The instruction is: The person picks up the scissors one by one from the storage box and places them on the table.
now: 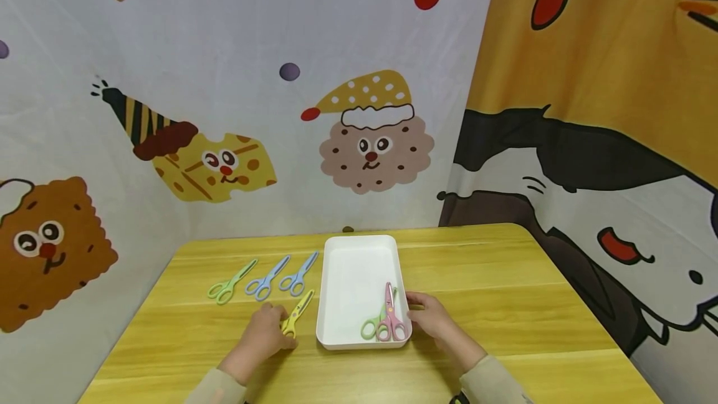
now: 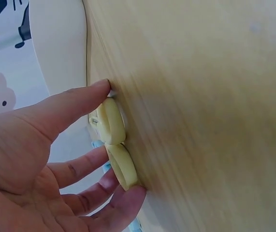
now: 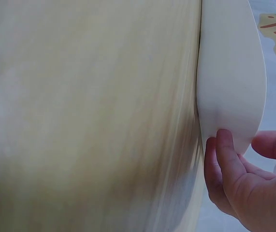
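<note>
On the table, my left hand [image 1: 263, 331] holds yellow scissors [image 1: 299, 313] by their handle loops. In the left wrist view, the thumb lies at one side of the yellow loops [image 2: 123, 166] and the fingertips at the other. A white tray [image 1: 342, 304] stands to the right of these scissors. My right hand [image 1: 430, 315] grips the tray's right side. The right wrist view has its fingertips against the outer wall [image 3: 232, 72] and the thumb by the rim. Inside the tray, pink scissors [image 1: 389, 310] lie partly over green scissors [image 1: 368, 328] in the near right corner.
Left of the tray, light green scissors [image 1: 232, 283] and two blue pairs, one in the middle [image 1: 268, 279] and one closer to the tray [image 1: 300, 274], lie in a row. Behind the wooden table [image 1: 482, 267] hangs a cloth [image 1: 241, 36] with cartoon prints.
</note>
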The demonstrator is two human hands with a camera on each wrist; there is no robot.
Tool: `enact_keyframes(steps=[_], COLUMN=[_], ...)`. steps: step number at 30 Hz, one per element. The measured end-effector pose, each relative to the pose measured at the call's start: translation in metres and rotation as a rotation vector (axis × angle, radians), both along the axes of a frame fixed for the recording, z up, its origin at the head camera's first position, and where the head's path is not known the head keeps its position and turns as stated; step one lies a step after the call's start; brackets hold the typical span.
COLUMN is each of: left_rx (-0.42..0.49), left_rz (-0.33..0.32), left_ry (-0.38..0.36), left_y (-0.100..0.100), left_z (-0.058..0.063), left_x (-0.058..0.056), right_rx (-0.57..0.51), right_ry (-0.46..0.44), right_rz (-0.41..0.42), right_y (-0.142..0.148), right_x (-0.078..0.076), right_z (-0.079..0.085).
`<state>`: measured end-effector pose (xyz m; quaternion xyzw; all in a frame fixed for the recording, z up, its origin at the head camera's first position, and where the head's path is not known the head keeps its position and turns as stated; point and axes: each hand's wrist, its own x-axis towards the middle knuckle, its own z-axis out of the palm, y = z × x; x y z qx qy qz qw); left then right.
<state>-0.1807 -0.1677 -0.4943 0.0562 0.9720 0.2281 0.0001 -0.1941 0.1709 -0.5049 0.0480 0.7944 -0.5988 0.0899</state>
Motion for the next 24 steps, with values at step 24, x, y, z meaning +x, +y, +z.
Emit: enact_keyframes(steps=[24], left_rx=[-0.009], left_rz=[0.022], left_ry=[-0.061], left_y=[-0.0008], left_z=[0.0040], left_x=[-0.0009], right_rx=[-0.006], right_ry=[0.001], right_rz=[0.000], right_y=[0.0003], right_x=[0.0012], right_z=[0.0008])
